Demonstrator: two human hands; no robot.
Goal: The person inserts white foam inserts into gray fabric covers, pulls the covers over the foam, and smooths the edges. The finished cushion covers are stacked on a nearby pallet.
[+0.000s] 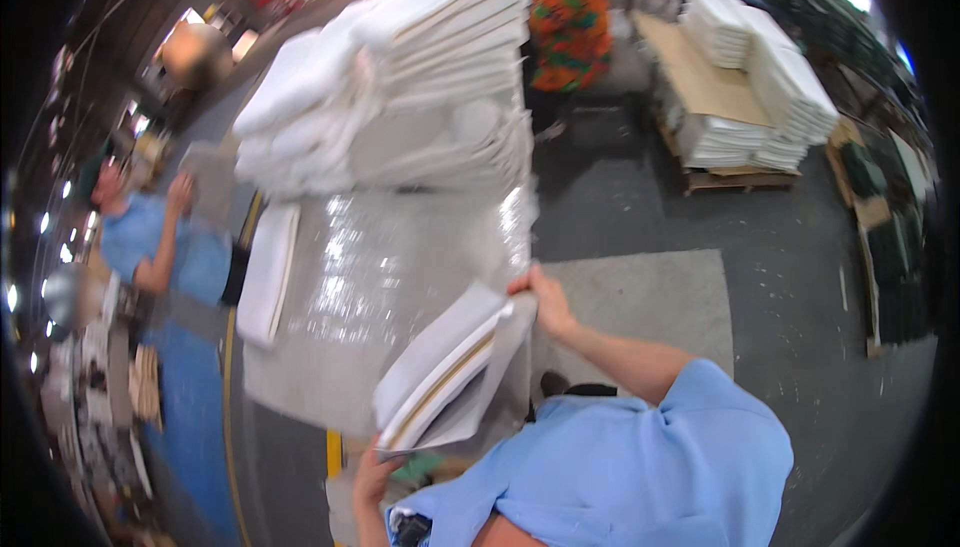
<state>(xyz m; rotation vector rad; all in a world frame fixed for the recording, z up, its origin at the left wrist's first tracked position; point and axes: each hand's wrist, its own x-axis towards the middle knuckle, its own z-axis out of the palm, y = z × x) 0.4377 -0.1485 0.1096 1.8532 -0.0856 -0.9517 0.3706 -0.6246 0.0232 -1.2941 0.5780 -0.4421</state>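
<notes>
A folded white cloth bundle (440, 372) with a tan band along its layered edge is tilted over the near end of the table. My left hand (370, 477) is closed on its lower left corner. At the upper right corner, my right hand (545, 302) grips it, fingers partly blurred. Farther left on the table lies another folded white bundle (268, 272), touched by neither hand. Behind them rises a tall heap of folded white cloths (440, 47).
Shiny clear film covers the grey tabletop (400, 257). At left stands a person in a blue shirt (180, 247); a person in an orange patterned top (570, 22) is beyond the heap. A pallet of white stacks (735, 142) stands at right. Under my right arm lies a grey mat (640, 297).
</notes>
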